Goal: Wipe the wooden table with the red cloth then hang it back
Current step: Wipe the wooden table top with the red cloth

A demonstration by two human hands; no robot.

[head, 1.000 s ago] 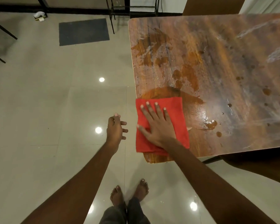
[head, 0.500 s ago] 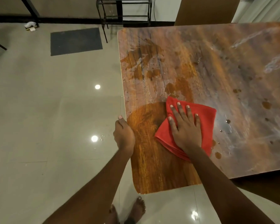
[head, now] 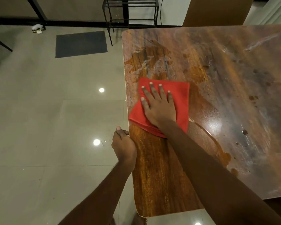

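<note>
The folded red cloth (head: 180, 101) lies flat on the wooden table (head: 217, 78) close to its left edge. My right hand (head: 159, 108) presses down on the cloth with fingers spread, pointing away from me. My left hand (head: 123, 145) grips the table's left edge just below the cloth, thumb on top. The tabletop is streaked with wet patches and drops; the strip near me looks darker and even.
A dark floor mat (head: 81, 43) lies on the glossy tiled floor at the left. A black metal rack (head: 130, 12) stands beyond the table's far left corner. Small litter (head: 37, 28) sits by the wall. Water drops (head: 104, 141) dot the floor near my left hand.
My right hand has slid the cloth from the table's near corner away from me and now back toward the left edge. My left hand moved from the air onto the table edge.
</note>
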